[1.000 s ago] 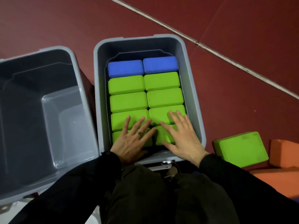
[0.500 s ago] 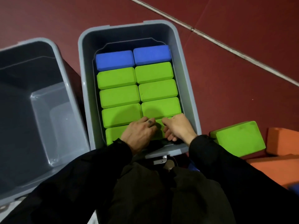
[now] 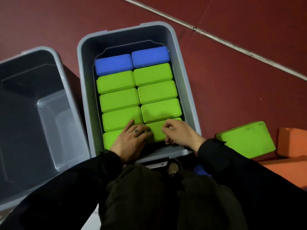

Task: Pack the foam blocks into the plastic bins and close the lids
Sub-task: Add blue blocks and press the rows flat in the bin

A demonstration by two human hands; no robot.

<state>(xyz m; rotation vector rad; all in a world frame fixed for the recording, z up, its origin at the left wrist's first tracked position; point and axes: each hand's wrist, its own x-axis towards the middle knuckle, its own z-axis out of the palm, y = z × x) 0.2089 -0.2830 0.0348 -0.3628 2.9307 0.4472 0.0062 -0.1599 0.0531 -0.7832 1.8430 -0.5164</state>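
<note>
- In the middle bin (image 3: pixel 189 90), foam blocks (image 3: pixel 137 97) are packed in two tight rows.
- Left hand (image 3: pixel 131 143) is laid flat, right hand (image 3: pixel 181 134) curled, on the nearest green blocks (image 3: pixel 157 132); nothing is gripped.
- Blocks are judged light, soft, grippy; best pinched across long sides.
- Spare green block (image 3: pixel 245 140) is seen outside.

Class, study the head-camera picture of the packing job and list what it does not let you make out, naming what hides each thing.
1. Nearest green blocks: head view, partly covered by the left hand and right hand.
2. Any layer beneath the blocks: hidden by the top layer.
3. Left bin: cut off by the left edge and the sleeve.
4. Orange blocks: cut off by the right edge.
5. Lids: none identifiable.
</note>
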